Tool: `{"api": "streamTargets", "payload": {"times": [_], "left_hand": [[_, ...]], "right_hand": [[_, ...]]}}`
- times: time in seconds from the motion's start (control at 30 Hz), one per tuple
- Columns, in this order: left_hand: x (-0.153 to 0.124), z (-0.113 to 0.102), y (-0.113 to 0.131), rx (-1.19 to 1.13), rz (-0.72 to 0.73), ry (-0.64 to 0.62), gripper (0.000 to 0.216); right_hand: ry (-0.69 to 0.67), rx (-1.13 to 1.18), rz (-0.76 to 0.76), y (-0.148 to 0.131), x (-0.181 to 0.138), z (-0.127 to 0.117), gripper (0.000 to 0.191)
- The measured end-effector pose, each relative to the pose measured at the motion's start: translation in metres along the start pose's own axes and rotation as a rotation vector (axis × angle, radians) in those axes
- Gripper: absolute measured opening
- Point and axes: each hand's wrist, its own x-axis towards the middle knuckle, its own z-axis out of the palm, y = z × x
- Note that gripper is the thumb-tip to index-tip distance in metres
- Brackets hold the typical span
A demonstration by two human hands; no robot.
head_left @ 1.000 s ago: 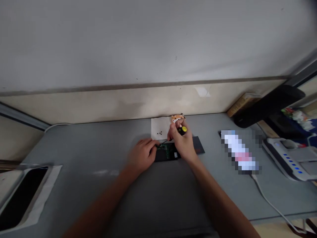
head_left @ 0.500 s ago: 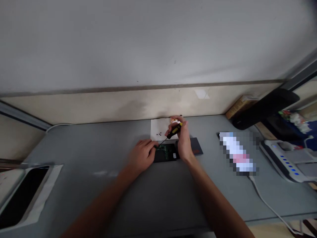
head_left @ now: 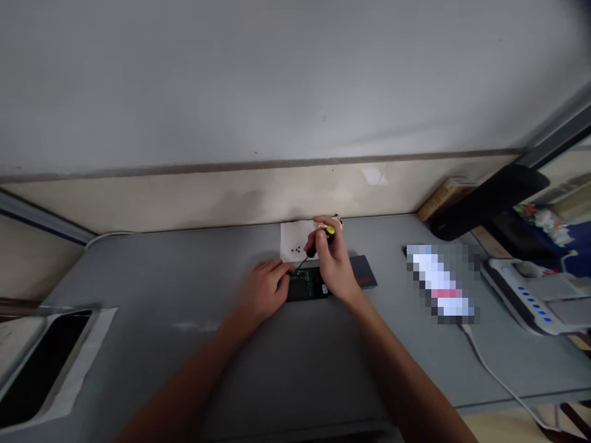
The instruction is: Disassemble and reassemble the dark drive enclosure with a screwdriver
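Observation:
A small black device with an exposed green circuit board (head_left: 308, 285) lies on the grey desk (head_left: 184, 344) near the back wall. My left hand (head_left: 266, 288) rests on its left end, fingers curled and pressing it down. My right hand (head_left: 333, 263) is closed around a small screwdriver with a black and yellow handle (head_left: 318, 243). Its thin tip points down-left onto the board's left end. A dark flat cover (head_left: 364, 272) lies just right of the device, partly under my right hand. Behind lies a white paper (head_left: 292, 240) with a few tiny dark screws (head_left: 297, 249).
A blurred-out flat object (head_left: 441, 284) with a white cable (head_left: 498, 378) lies to the right. Further right sit a grey device with blue lights (head_left: 530, 295) and a black lamp-like shape (head_left: 489, 200). A dark tray on white paper (head_left: 41, 363) sits at the left edge.
My right hand has tilted the screwdriver: from upright over the board's right part, it now leans with its tip at the board's left end. My left hand has stayed put.

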Motion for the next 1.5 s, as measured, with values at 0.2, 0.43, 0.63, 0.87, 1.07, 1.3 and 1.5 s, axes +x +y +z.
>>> {"api": "streamTargets", "payload": {"times": [0.2,0.43,0.63,0.87,1.07,1.3,1.5], "left_hand": [[0.003,-0.005,-0.002,0.071,0.066,-0.056,0.031],[0.003,-0.031,0.002,-0.053,0.106,-0.244,0.033],[0.0,-0.041,-0.001,-0.31,0.051,-0.362,0.06],[0.003,-0.024,-0.008,-0.443,-0.014,-0.308,0.076],[0.001,-0.017,-0.005,-0.442,-0.029,-0.229,0.078],[0.002,-0.017,0.006,-0.318,-0.065,-0.273,0.087],[0.001,-0.016,0.007,-0.278,-0.031,-0.298,0.09]], "right_hand": [[0.0,-0.193,-0.218,-0.024,0.002,-0.014,0.012],[-0.303,-0.876,-0.163,-0.059,-0.018,-0.081,0.027],[-0.631,-1.221,0.068,-0.049,-0.033,-0.127,0.047],[-0.731,-0.976,0.254,-0.063,-0.004,-0.126,0.039],[-0.771,-1.073,0.199,-0.056,-0.012,-0.101,0.048],[-0.786,-1.089,0.058,-0.045,-0.019,-0.083,0.049],[-0.624,-0.723,0.003,-0.051,-0.007,-0.069,0.018]]}}
